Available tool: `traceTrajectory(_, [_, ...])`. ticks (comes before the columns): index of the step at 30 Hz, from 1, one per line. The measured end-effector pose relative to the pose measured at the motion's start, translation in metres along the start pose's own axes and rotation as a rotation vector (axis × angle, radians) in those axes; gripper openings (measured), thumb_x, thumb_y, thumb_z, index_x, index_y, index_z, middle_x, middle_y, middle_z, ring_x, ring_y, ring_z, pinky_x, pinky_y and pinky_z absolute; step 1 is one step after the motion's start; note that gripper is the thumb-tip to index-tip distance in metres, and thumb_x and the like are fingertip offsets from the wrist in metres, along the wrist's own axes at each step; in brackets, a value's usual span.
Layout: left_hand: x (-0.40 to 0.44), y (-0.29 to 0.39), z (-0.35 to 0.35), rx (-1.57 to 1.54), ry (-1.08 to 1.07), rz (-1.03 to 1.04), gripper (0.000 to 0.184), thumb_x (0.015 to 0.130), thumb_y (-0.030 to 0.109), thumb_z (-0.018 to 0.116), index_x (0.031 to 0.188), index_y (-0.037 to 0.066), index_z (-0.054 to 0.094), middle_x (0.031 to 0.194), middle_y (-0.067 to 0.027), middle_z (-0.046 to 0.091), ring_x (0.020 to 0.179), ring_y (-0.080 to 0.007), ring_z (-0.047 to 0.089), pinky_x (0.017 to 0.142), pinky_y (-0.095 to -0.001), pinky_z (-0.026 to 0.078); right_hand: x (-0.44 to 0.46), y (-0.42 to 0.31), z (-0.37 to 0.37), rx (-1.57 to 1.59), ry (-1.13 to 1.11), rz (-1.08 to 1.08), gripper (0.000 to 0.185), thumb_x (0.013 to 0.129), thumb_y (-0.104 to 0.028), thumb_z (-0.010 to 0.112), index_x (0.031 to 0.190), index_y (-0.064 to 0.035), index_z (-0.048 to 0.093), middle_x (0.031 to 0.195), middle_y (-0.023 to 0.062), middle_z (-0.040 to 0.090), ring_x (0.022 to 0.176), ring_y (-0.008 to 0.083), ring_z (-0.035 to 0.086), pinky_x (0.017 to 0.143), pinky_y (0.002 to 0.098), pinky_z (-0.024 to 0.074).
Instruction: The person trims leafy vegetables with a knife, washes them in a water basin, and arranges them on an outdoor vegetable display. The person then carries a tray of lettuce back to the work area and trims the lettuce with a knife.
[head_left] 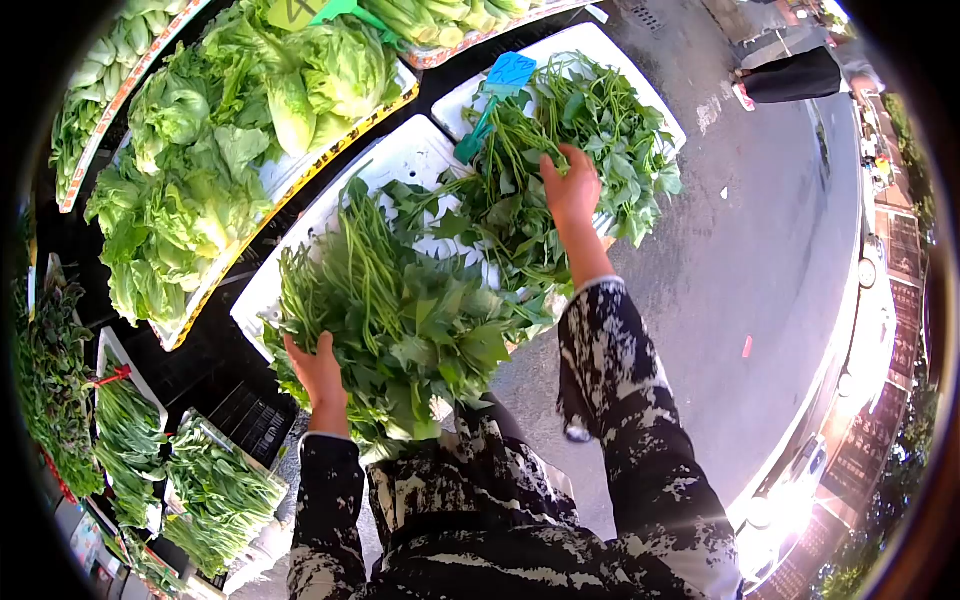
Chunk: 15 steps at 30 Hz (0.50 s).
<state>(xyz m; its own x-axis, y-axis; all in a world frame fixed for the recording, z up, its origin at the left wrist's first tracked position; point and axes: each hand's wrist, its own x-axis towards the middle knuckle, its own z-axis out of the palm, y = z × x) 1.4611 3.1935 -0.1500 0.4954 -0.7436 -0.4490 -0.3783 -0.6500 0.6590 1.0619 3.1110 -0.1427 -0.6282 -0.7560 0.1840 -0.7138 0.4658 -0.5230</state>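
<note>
A large heap of leafy greens with long stems lies on a white foam tray. At the heap's left edge my left hand rests against the leaves, thumb and fingers apart. My right hand is over a second bunch of greens on another white foam tray, its fingers bent into the stems and partly hidden by them. A blue tag on a green clip stands just left of that bunch.
Lettuce fills a yellow-edged tray at the upper left. Smaller trays of greens sit at the lower left, beside a black crate. Grey pavement runs along the right, with a person in dark clothing at the upper right.
</note>
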Motion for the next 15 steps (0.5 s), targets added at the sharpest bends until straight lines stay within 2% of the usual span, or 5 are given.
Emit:
traceTrajectory(4, [-0.038,0.018,0.015,0.127,0.088,0.223,0.088,0.076,0.03,0.063,0.138,0.012,0.004,0.142,-0.0167,0.004,0.13,-0.034,0.013,0.104,-0.0473,0.018,0.054,0.01,0.04,-0.176,-0.214,-0.092,0.056,0.066,-0.044,0.067,0.108,-0.0094,0.054,0.117,0.0093,0.051,0.113,0.024,0.044,0.093,0.0438,0.032])
traceTrajectory(7, [-0.073,0.032,0.041,0.292,-0.086,0.349,0.098,0.071,0.029,0.069,0.139,0.02,-0.001,0.143,-0.0152,-0.007,0.13,-0.0372,0.007,0.104,-0.0498,0.018,0.066,0.011,0.06,-0.418,-0.637,0.142,0.069,0.059,-0.049,0.07,0.112,-0.0093,0.051,0.122,0.0084,0.048,0.112,0.024,0.046,0.091,0.0408,0.0371])
traceTrajectory(9, [-0.092,0.077,0.057,0.318,-0.361,-0.096,0.105,0.066,0.026,0.073,0.138,0.027,-0.003,0.142,-0.016,-0.01,0.13,-0.0403,0.001,0.103,-0.0503,0.02,0.069,0.015,0.066,-0.486,-0.66,0.209,0.077,0.055,-0.051,0.071,0.116,-0.0084,0.05,0.117,0.0108,0.051,0.101,0.0231,0.054,0.083,0.0364,0.0446])
traceTrajectory(10, [-0.082,0.037,0.071,0.479,-0.303,0.115,0.109,0.062,0.022,0.074,0.137,0.031,-0.003,0.142,-0.0199,-0.007,0.129,-0.0429,-0.002,0.102,-0.0508,0.021,0.072,0.019,0.057,-0.427,-0.739,0.197,0.07,0.056,-0.049,0.069,0.109,-0.0057,0.056,0.108,0.0126,0.057,0.09,0.0228,0.059,0.076,0.0325,0.0481])
traceTrajectory(15, [-0.058,0.013,0.084,0.472,-0.313,0.308,0.107,0.062,0.018,0.073,0.138,0.019,-0.003,0.139,-0.0264,0.006,0.129,-0.0425,0.003,0.105,-0.0505,0.004,0.079,0.067,0.024,-0.232,-0.711,0.224,0.058,0.056,-0.047,0.067,0.093,-0.0018,0.063,0.095,0.0143,0.063,0.086,0.0268,0.06,0.075,0.034,0.0467])
